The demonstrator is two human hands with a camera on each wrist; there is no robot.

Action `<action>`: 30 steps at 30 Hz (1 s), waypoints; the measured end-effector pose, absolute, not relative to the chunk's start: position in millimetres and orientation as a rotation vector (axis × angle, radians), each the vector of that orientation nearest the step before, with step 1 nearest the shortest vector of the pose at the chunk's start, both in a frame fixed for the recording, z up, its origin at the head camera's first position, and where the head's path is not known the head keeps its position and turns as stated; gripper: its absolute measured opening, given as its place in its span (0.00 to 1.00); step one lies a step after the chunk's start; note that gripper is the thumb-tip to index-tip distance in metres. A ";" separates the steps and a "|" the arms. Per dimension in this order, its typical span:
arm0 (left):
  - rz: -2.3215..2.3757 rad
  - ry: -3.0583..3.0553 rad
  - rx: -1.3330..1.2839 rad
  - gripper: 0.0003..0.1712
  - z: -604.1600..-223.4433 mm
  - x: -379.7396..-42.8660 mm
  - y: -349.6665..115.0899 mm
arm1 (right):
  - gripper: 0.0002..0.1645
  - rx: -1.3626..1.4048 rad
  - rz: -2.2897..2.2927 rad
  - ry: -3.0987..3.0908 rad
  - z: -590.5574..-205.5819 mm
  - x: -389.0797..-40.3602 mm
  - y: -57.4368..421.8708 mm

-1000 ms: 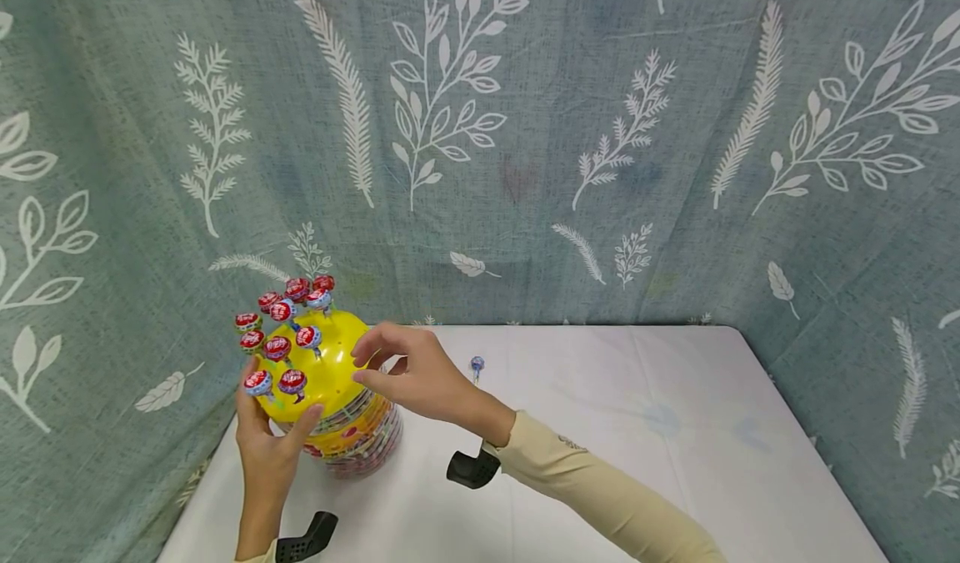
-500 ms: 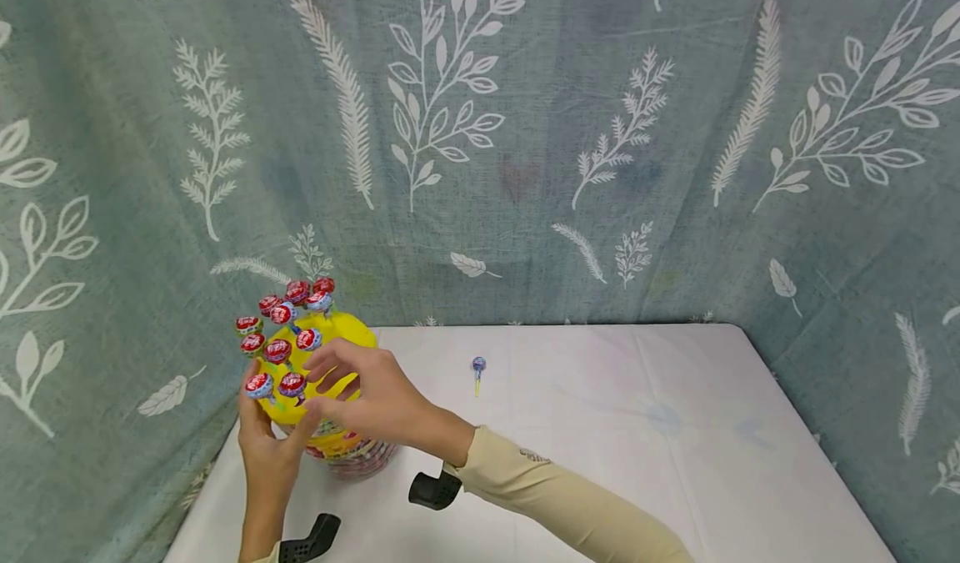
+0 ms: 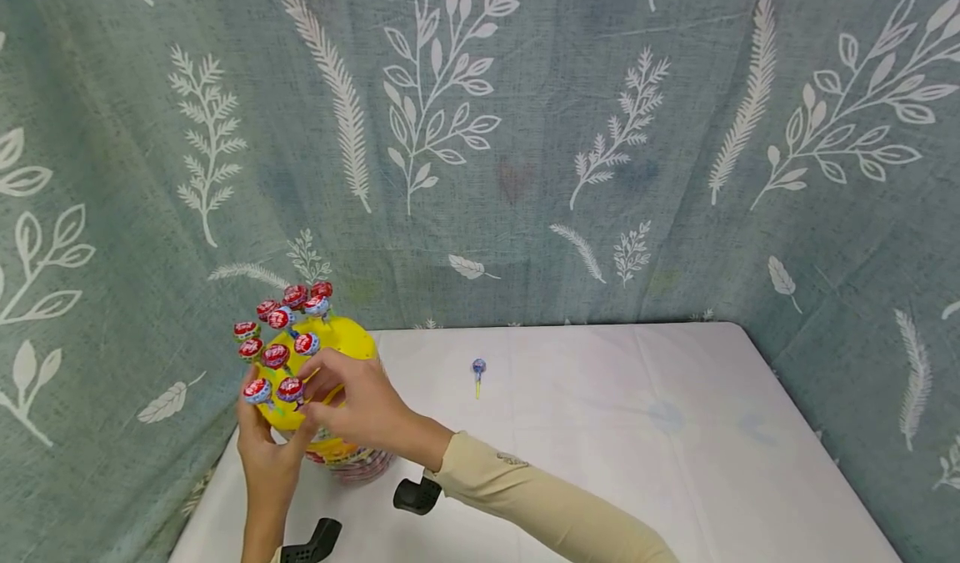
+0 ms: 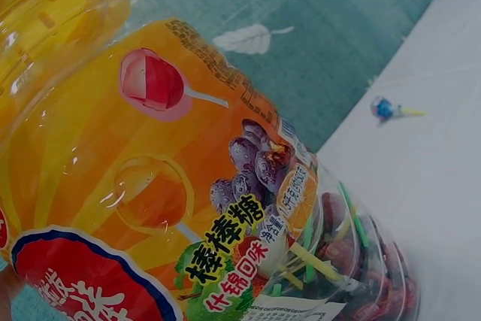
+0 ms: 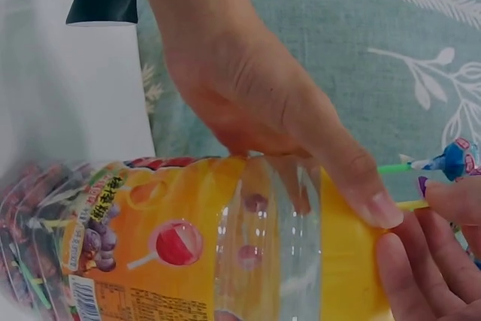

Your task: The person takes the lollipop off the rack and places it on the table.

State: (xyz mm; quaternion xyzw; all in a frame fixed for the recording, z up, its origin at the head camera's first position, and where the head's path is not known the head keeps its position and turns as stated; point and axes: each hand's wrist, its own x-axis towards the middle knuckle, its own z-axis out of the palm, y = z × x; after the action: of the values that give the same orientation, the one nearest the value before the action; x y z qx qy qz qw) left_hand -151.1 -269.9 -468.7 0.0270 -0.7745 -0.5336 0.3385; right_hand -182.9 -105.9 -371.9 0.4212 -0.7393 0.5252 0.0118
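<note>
A clear jar point(image 4: 165, 155) with an orange label and a yellow lid point(image 3: 348, 338) leans to the left on the table. Wrapped lollipops stand by their sticks in the lid, several of them red-topped. My left hand point(image 3: 268, 459) grips the jar around the lid, its thumb point(image 5: 379, 208) on the rim. With my right hand point(image 3: 360, 400) I pinch a purple-wrapped lollipop point(image 3: 290, 389) at the near right of the lid; its yellow stick shows beside the fingers in the right wrist view. Inside the jar's base are more lollipops point(image 4: 338, 261).
One loose blue-wrapped lollipop point(image 3: 478, 369) with a yellow stick lies on the white table point(image 3: 600, 446), right of the jar. A leaf-patterned cloth point(image 3: 525, 154) hangs behind and to both sides.
My right hand has moved left and slightly down across the lid to the purple-wrapped lollipop, and its fingers have closed there. The loose lollipop is now fully uncovered. My left hand stays on the jar.
</note>
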 end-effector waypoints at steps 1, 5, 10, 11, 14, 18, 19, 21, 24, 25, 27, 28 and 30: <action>-1.394 -2.014 0.073 0.52 -469.1 -151.3 -269.8 | 0.15 1.307 1.631 -2.305 -372.2 -183.0 -106.6; -1.397 -2.002 0.073 0.50 -469.0 -151.7 -268.8 | 0.14 1.285 1.591 -2.298 -372.4 -182.8 -108.4; -1.391 -2.008 0.064 0.50 -469.6 -152.9 -268.0 | 0.12 1.262 1.554 -2.271 -373.3 -182.2 -108.5; -1.390 -2.008 0.068 0.50 -469.9 -152.7 -267.6 | 0.12 1.257 1.554 -2.262 -373.9 -182.1 -108.9; -1.394 -2.005 0.091 0.50 -470.2 -152.4 -267.7 | 0.12 1.244 1.574 -2.235 -376.0 -181.4 -110.6; -1.387 -2.012 0.090 0.52 -470.2 -153.0 -269.1 | 0.12 1.225 1.613 -2.202 -378.0 -180.7 -111.7; -1.386 -2.015 0.083 0.52 -469.7 -153.0 -269.5 | 0.12 1.221 1.618 -2.198 -378.2 -180.5 -111.9; -1.381 -2.012 0.058 0.53 -469.2 -153.2 -270.0 | 0.12 1.214 1.612 -2.195 -378.7 -180.2 -112.3; -1.385 -2.005 0.045 0.53 -468.4 -152.6 -269.5 | 0.11 1.206 1.600 -2.190 -380.1 -179.7 -112.9; -1.386 -2.004 0.048 0.53 -468.5 -152.6 -269.4 | 0.12 1.205 1.599 -2.186 -380.6 -179.5 -113.1; -1.384 -2.006 0.055 0.53 -468.6 -152.2 -269.4 | 0.12 1.200 1.599 -2.173 -381.6 -179.3 -113.9; -1.386 -2.005 0.056 0.53 -468.9 -152.3 -269.7 | 0.12 1.197 1.597 -2.164 -382.1 -179.1 -114.3; -1.392 -2.005 0.055 0.54 -469.8 -152.6 -270.6 | 0.12 1.192 1.592 -2.150 -383.1 -178.6 -115.0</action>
State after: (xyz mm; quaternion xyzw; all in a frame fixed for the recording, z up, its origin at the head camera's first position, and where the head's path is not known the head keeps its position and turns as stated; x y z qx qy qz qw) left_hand -152.6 -270.6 -469.8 0.0210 -0.7713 -0.5357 0.3431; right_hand -178.6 -115.0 -383.1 0.4047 -0.7299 0.5405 0.1063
